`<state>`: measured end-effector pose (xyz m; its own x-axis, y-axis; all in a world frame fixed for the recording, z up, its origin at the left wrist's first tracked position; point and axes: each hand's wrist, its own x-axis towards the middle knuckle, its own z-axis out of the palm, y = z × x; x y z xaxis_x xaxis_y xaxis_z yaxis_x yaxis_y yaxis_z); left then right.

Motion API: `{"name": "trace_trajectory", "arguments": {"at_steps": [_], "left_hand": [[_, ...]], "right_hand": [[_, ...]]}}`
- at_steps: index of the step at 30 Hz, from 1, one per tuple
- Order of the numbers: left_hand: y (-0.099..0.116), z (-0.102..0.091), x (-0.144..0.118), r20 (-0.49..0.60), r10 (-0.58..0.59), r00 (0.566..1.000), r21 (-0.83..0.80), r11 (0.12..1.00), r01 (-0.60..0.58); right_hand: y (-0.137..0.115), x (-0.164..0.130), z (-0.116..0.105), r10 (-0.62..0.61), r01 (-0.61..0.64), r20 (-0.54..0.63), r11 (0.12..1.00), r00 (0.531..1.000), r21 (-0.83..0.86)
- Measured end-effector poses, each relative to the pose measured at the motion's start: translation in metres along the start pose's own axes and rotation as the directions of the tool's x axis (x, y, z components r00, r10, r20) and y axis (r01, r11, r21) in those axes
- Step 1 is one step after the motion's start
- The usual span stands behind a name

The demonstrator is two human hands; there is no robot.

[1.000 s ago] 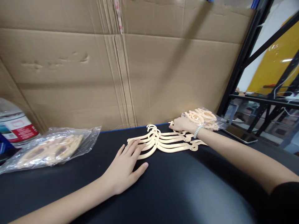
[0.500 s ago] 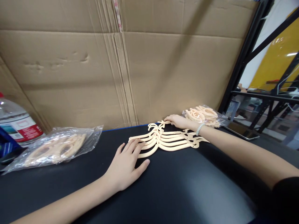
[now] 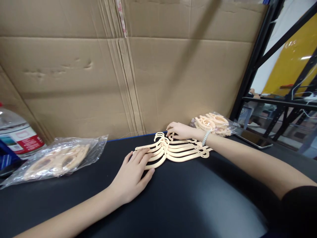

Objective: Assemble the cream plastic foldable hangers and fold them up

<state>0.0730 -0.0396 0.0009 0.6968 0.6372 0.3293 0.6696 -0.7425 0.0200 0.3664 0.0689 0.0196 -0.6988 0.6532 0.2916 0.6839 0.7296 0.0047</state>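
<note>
Several cream plastic clothes hangers (image 3: 182, 154) lie overlapped in a row on the black tabletop, hooks pointing toward the cardboard. My left hand (image 3: 132, 175) rests on their left arms, fingers stretched out and thumb apart, so those ends are partly covered. At the back of the row, my right hand (image 3: 180, 131) has its fingers bent around part of a rearmost hanger, beside the hooks (image 3: 158, 135). Its fingertips partly hide what they grip. A beaded bracelet circles that wrist.
Clear bags of cream plastic pieces lie at left (image 3: 61, 160) and back right (image 3: 214, 123). A large bottle (image 3: 18, 135) stands far left. A phone (image 3: 254, 138) lies by the black metal rack (image 3: 247, 76). Tall cardboard (image 3: 158, 76) walls the table's back.
My right hand has shifted slightly left, its fingers more bent, and the hooks at the back now sit closer together. My left hand stays on the hangers. The view has shifted slightly.
</note>
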Motion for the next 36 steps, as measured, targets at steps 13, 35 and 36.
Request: {"name": "trace_trajectory", "arguments": {"at_steps": [13,35,36], "left_hand": [[0.004,-0.005,0.000,-0.059,0.091,0.994,-0.161,0.982,-0.099],[0.008,-0.008,-0.003,-0.130,0.222,0.966,-0.140,0.961,-0.239],[0.008,-0.008,-0.003,-0.138,0.219,0.966,-0.142,0.961,-0.238]], "right_hand": [[0.007,-0.014,-0.001,0.063,-0.057,-0.110,0.997,0.992,0.054],[-0.023,-0.006,-0.032,0.721,-0.732,0.129,0.663,0.680,0.157],[-0.020,-0.009,-0.039,0.710,-0.725,0.154,0.658,0.688,0.205]]}}
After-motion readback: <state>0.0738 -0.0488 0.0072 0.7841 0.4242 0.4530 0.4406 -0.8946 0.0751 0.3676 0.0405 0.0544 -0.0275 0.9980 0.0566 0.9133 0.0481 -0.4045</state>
